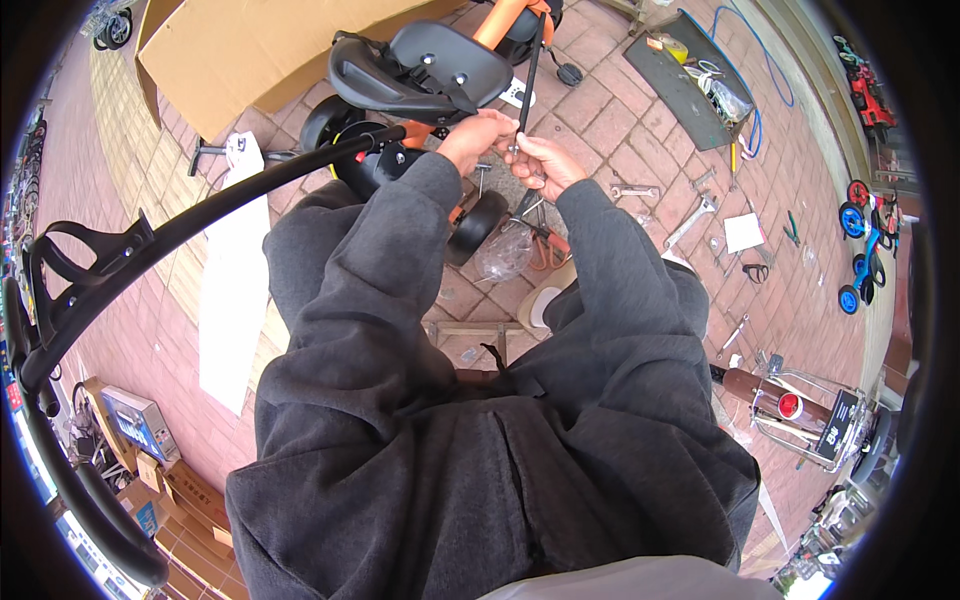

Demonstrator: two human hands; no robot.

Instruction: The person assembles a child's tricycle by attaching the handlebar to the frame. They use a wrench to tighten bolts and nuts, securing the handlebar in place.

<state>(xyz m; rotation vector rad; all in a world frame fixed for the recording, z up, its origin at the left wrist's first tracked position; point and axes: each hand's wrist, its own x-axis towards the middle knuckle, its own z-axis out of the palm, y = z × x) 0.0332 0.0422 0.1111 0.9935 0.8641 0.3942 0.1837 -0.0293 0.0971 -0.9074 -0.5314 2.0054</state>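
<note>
Dark grey sleeves (385, 235) reach up and inward over the person's lap, the 2 forearms slanting toward each other so that the hands meet at a black rod (530, 85). The left hand (473, 143) comes in from the left, wrist bent, its fingers curled and close together at the rod's lower end; I cannot tell whether they are clamped on it. The right hand (547, 166) comes from the other side, thumb and fingers clamped on that same end, where a small metal piece (515, 150) shows at the thumb.

The rod stands tilted above the brick floor (600, 110), its far end rising beside an orange frame (500, 22). A black seat (440, 70) sits just left of the rod. Below the hands, a black wheel (478, 228) lies near a clear plastic bag (508, 250).

To the right, 1 small wrench (634, 191) lies near the right sleeve, and 1 larger wrench (692, 222) slants farther right, with a white paper (743, 233) beyond it. A dark grey tray (662, 92) lies near the floor's upper right edge, a yellow roll (676, 50) toward the tray's upper end. A cardboard box (240, 60) stands at the upper left, behind the seat.
</note>
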